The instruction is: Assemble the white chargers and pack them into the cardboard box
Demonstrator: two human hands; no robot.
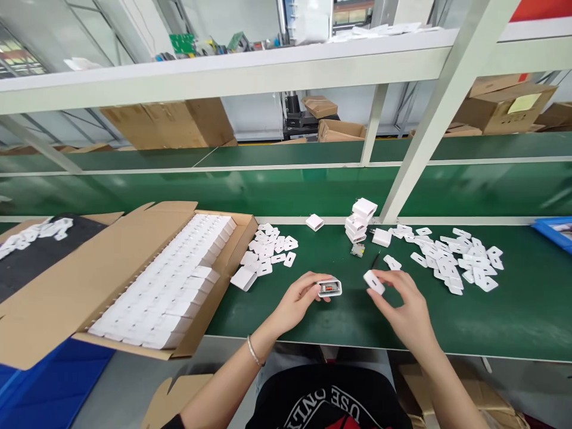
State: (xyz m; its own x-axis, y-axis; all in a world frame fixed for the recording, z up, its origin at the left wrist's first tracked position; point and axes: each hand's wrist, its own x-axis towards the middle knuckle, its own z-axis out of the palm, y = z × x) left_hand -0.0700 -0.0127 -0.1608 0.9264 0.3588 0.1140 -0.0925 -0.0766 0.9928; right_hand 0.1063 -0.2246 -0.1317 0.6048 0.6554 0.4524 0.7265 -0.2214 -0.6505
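Between the thumb and fingers of my left hand [297, 302] is a white charger housing [338, 289], its open end toward me and electronic parts showing inside. My right hand [406, 307] pinches a small white end cover [374, 282] with a slot in it, a short way right of the housing and apart from it. Beyond the hands stand stacked white housings [363, 210], with a small circuit board [357, 250] in front. Loose white covers [447, 262] lie heaped to the right, and more covers [268, 245] lie on the left.
A cardboard box [243, 238] holding rows of white housings stands open on the left. Behind it lies a black sheet [27, 271] with white pieces on it. A slanted metal post [429, 119] rises at the bench's back edge. A blue tray [552, 235] sits far right.
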